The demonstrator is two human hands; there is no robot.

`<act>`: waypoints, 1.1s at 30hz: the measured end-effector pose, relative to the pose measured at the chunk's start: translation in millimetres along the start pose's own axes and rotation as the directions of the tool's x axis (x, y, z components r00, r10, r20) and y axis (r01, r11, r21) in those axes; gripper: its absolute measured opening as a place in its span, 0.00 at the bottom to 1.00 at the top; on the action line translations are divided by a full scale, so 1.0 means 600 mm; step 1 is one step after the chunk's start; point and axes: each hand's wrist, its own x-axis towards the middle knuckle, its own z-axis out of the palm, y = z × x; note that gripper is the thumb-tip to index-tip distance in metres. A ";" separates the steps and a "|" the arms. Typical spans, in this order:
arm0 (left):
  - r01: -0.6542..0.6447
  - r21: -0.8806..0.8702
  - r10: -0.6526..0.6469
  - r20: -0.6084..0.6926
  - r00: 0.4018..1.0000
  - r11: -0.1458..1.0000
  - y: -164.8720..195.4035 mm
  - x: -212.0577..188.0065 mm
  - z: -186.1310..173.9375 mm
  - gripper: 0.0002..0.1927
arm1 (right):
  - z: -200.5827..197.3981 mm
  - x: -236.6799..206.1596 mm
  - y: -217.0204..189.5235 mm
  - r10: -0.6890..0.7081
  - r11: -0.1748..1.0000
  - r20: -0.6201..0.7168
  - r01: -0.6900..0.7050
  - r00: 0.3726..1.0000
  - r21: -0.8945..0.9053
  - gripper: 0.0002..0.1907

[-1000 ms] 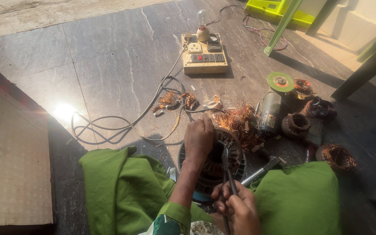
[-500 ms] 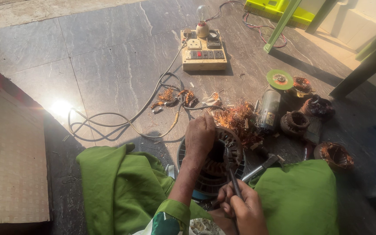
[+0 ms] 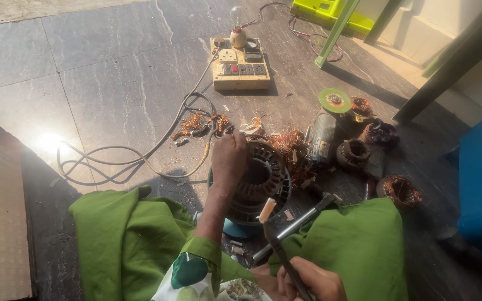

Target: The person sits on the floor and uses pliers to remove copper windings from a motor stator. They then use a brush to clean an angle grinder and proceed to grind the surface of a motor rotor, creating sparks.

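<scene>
Fingers of the left hand [image 3: 229,159] are closed over the motor stator's [image 3: 259,181] rim on the floor [image 3: 112,83]; pliers [image 3: 279,253], apparently gripping a pale strip [image 3: 266,210], are held by the right hand [image 3: 308,281].

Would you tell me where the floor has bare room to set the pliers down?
Bare tiles lie left of the switch board, beyond the cable loops. Right of the stator, held by the left hand, it is crowded: copper scraps, coils, a hammer.
</scene>
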 end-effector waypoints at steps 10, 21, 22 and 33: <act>0.145 -0.214 -0.142 0.032 0.989 0.966 0.032 -0.043 -0.049 0.35 | -0.055 0.035 -0.008 0.362 0.827 -0.191 -0.219 0.913 0.518 0.05; 0.406 -0.462 -0.283 0.313 0.907 0.789 -0.004 -0.026 -0.063 0.45 | -0.026 0.146 -0.029 0.068 0.903 -0.410 0.119 0.909 0.414 0.07; 0.403 -0.475 -0.276 0.316 0.908 0.783 -0.006 -0.025 -0.063 0.46 | -0.022 0.156 -0.023 0.028 0.913 -0.433 0.153 0.901 0.378 0.08; 0.244 -0.394 -0.153 0.248 0.957 0.886 -0.013 -0.043 -0.079 0.51 | -0.008 0.148 0.063 -0.085 0.993 -0.609 0.114 0.789 0.009 0.10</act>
